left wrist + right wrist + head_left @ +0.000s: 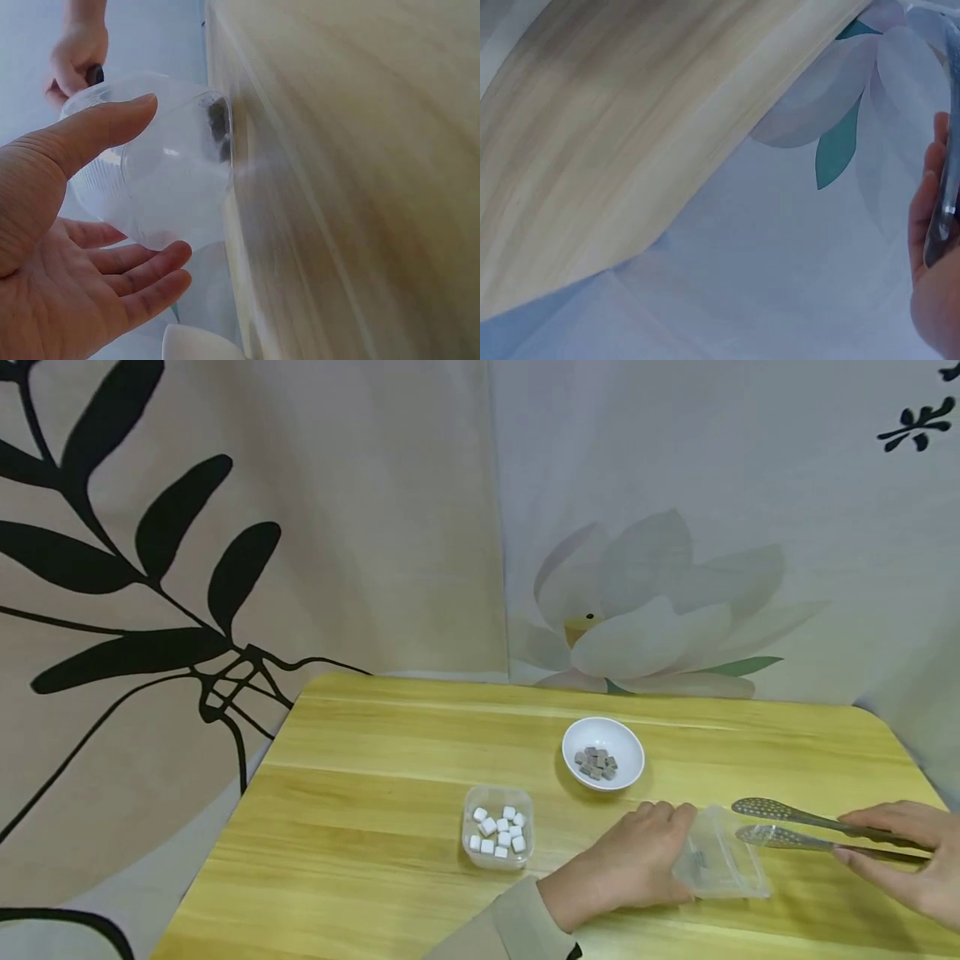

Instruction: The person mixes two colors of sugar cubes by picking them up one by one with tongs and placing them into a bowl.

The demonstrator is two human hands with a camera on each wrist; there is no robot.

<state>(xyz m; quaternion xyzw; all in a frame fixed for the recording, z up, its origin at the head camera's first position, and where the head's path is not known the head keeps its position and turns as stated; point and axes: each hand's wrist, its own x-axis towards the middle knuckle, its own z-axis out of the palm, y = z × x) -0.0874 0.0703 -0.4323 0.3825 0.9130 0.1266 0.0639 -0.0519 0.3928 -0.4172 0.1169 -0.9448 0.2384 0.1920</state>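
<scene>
My left hand (637, 860) grips a clear plastic container (727, 864), tipped onto its side on the table with its mouth to the right. In the left wrist view the thumb lies across one side and the fingers on the other. A few dark grey pieces (217, 124) show blurred inside it. With fingers on one arm and thumb on the other, my right hand (933, 877) holds metal tongs (780, 811). Their perforated ends are apart, close to the container's mouth, with nothing between them. The right wrist view catches only part of the hand and tongs.
A white bowl (633, 764) holding several grey-brown cubes (596, 763) stands farther back. Left of my left hand is a small clear tub (498, 794) with several white cubes (504, 838). The wooden table (337, 827) ends at a printed curtain (412, 527).
</scene>
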